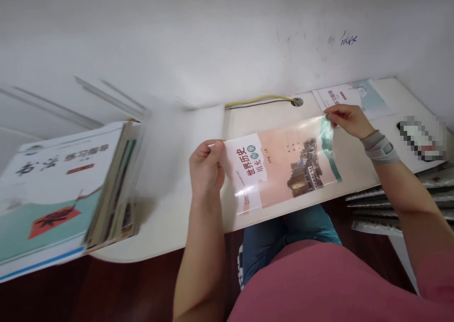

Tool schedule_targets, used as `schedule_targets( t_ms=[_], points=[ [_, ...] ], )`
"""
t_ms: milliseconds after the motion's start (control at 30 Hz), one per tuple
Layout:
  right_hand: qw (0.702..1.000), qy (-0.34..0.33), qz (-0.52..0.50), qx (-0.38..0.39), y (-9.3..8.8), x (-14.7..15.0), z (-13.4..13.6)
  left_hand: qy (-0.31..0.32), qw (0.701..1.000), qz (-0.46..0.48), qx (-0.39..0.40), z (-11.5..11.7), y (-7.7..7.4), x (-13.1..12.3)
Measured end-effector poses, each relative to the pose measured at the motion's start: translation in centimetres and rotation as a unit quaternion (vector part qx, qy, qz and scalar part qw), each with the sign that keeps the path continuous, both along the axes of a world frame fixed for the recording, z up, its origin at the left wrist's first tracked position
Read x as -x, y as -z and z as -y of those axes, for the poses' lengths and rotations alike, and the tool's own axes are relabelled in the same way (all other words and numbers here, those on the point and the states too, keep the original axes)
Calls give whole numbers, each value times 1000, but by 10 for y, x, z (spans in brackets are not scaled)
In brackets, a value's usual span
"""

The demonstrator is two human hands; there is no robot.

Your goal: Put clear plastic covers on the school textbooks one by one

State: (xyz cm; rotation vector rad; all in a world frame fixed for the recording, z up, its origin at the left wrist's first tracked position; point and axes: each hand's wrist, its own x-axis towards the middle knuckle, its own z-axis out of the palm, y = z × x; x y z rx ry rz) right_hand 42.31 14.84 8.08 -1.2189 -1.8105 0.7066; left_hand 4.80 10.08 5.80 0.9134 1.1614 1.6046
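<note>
Stretched between my hands is a glossy workbook (278, 163) with a peach cover, red Chinese characters and a picture of a building; it seems to have a clear plastic cover. My left hand (207, 166) pinches its left edge near the upper corner, thumb on top. At the upper right corner, beside a shiny green band, my right hand (347, 118) grips it between thumb and fingers. A grey band wraps my right wrist. The workbook is held a little tilted above the white desk (262, 115).
A thick stack of books (71, 185) stands at the left. Another booklet (349, 100) lies behind my right hand, with a partly pixelated phone-like object (422, 140) at the far right. A yellow cable (262, 98) runs to a desk hole. Plastic-wrapped stacks (376, 213) sit below the desk's right edge.
</note>
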Motion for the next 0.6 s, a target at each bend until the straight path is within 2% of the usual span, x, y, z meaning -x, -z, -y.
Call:
schedule_targets(
  t_ms=[167, 300, 400, 467, 600],
  points=[
    [992, 102, 39, -70, 1, 10, 12, -28, 998, -33, -42, 11, -3, -2],
    [985, 164, 0, -62, 14, 10, 5, -49, 996, -45, -51, 13, -1, -4],
    [972, 212, 13, -102, 11, 7, 3, -59, 996, -40, -57, 13, -2, -4],
    [964, 190, 89, -165, 0, 9, 10, -56, 996, -46, -55, 13, -4, -6],
    [933, 4, 265, -244, -20, 16, 18, -58, 995, -58, -63, 13, -8, -9]
  ],
)
